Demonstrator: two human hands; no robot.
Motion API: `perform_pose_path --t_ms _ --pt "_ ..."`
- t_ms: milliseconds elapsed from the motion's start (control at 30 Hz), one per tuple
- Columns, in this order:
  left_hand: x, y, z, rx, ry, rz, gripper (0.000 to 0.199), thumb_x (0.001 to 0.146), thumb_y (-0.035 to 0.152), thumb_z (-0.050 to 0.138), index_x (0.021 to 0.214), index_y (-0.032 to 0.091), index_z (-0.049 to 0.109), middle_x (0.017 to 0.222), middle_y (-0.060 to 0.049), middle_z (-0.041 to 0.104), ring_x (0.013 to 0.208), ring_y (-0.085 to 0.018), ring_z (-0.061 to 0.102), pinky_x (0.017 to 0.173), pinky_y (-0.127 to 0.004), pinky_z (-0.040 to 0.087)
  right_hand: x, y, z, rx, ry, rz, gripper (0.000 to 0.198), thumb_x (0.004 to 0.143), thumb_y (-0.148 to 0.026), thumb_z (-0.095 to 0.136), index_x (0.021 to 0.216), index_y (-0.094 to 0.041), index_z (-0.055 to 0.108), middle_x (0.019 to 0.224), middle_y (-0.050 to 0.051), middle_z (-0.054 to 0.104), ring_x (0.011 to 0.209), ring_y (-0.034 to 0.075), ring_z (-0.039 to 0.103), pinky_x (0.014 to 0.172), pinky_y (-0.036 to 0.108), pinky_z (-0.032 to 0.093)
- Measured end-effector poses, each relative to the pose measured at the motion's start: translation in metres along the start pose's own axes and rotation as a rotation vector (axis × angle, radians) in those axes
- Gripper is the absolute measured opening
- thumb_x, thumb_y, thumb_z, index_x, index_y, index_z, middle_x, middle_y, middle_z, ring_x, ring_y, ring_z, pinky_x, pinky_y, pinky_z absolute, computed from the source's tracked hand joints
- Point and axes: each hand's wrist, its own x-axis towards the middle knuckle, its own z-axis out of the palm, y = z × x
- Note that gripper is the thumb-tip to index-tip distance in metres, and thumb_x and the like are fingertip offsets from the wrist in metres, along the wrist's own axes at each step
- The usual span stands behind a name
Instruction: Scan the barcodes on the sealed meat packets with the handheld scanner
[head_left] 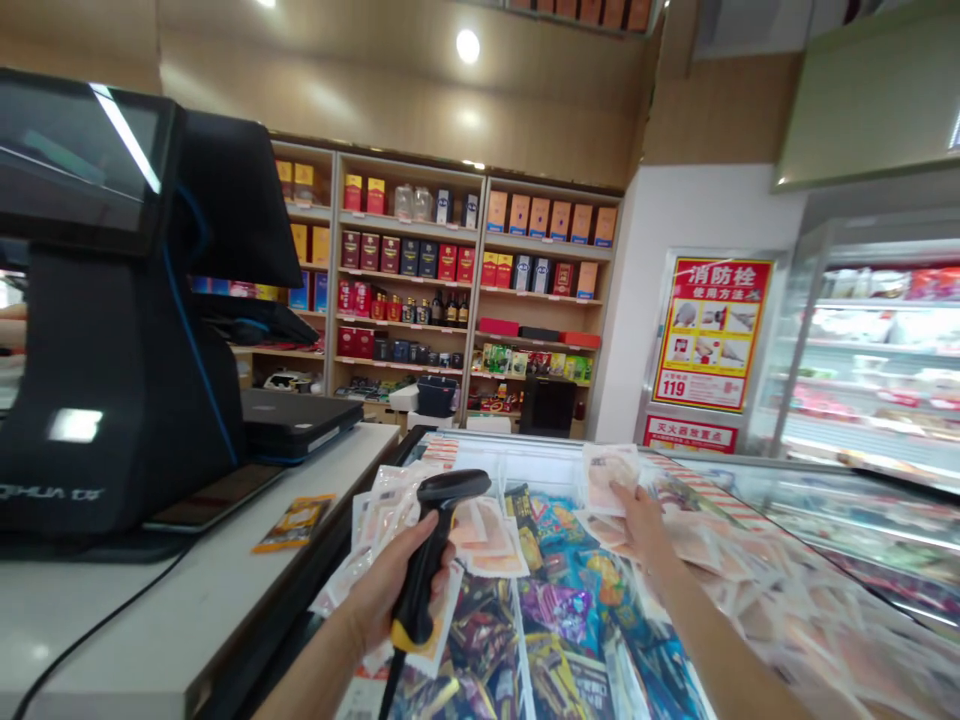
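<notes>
By the curled left hand (379, 590), a black-and-yellow scanner (421, 590) is gripped above the display case (534, 463); farther right, over the same case, a flat, whitish packet (602, 478), faintly peach inside, is pinched by the right hand (642, 518).

Plastic scanner (424, 568), glossy packets (556, 606)

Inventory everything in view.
Scanner: one, black and yellow, lower centre
Flat packets: many, whitish, centre and right
Display case: one, white, centre
Snack bags: many, multicoloured, inside case
Counter: one, white, left
Register: one, black, counter
Cable: one, black, counter
Loose packet: one, orange, counter
Shelves: several, tan, background
Boxes: many, multicoloured, shelves
Signs: two, red, right background
Lit cabinet: one, white, far right
Left grip: one, bare, holding scanner
Right grip: one, bare, holding flat packet
</notes>
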Motion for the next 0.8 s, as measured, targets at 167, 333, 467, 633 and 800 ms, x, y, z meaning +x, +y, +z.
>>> perform_pose_path --t_ms 167,333,467,633,800 --pt "-0.011 -0.007 0.010 -0.040 -0.049 0.050 0.030 0.068 0.046 0.045 0.068 0.016 0.048 0.053 0.003 0.049 0.037 -0.005 0.041 0.037 -0.017 0.030 -0.034 0.014 0.031 0.117 -0.010 -0.049 0.033 0.050 -0.030 0.062 0.079 -0.017 0.054 0.063 -0.003 0.061 0.059 0.013 0.055 0.049 0.022 0.041" --pt "-0.026 -0.014 0.009 0.038 -0.036 0.065 0.028 0.069 0.044 0.045 0.070 0.016 0.047 0.054 0.003 0.048 0.037 -0.005 0.040 0.036 -0.018 0.030 -0.044 0.024 0.049 0.048 0.051 -0.082 0.031 0.049 -0.033 0.062 0.073 -0.014 0.057 0.059 -0.001 0.061 0.060 0.014 0.054 0.051 0.022 0.041" --pt "-0.037 -0.014 0.007 0.089 -0.046 0.057 0.029 0.070 0.043 0.044 0.070 0.015 0.049 0.055 0.002 0.048 0.037 -0.004 0.040 0.036 -0.017 0.029 -0.047 0.033 0.052 -0.040 0.076 -0.117 0.032 0.049 -0.035 0.062 0.071 -0.013 0.058 0.058 -0.001 0.061 0.060 0.015 0.053 0.051 0.023 0.040" --pt "-0.044 -0.007 0.007 0.149 -0.072 0.036 0.028 0.070 0.043 0.044 0.075 0.015 0.046 0.056 0.003 0.048 0.038 -0.005 0.041 0.036 -0.017 0.028 -0.045 0.045 0.051 -0.199 0.101 -0.125 0.034 0.051 -0.040 0.059 0.070 -0.012 0.058 0.059 0.002 0.060 0.061 0.016 0.051 0.051 0.024 0.038" --pt "-0.046 0.000 0.003 0.174 -0.098 -0.004 0.027 0.071 0.042 0.043 0.080 0.016 0.044 0.056 0.003 0.048 0.038 -0.005 0.041 0.036 -0.017 0.029 -0.048 0.049 0.048 -0.276 0.077 -0.158 0.037 0.054 -0.043 0.056 0.073 -0.012 0.058 0.064 0.003 0.060 0.063 0.017 0.049 0.054 0.025 0.036"
